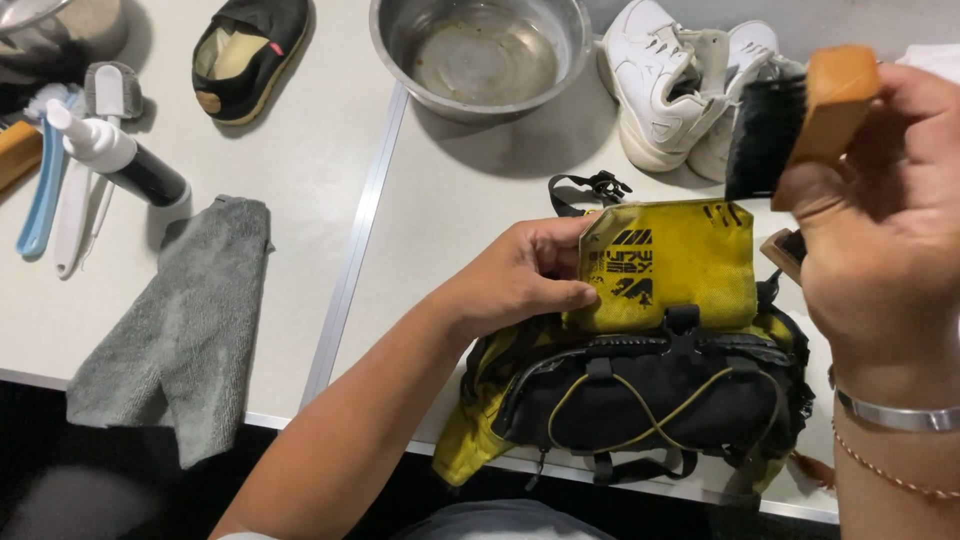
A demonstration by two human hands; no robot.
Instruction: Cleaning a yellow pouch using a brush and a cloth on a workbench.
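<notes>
Two hands are working: left hand (520, 285) is pinching the yellow bag flap (668, 262) in its grip; right hand (885, 200), clamped on the wooden brush (800, 115), is hovering just above, bristles needing lowering onto fabric.

Two white tables (450, 200) butted together, metal seam between. Left table: grey cloth (180, 330) hanging over front edge, black spray bottle (125, 160), brushes (60, 170), black shoe (245, 55). Right table: steel bowl (480, 55), pair of white sneakers (680, 85), yellow-black bag (650, 390) at near edge, overhanging slightly.
</notes>
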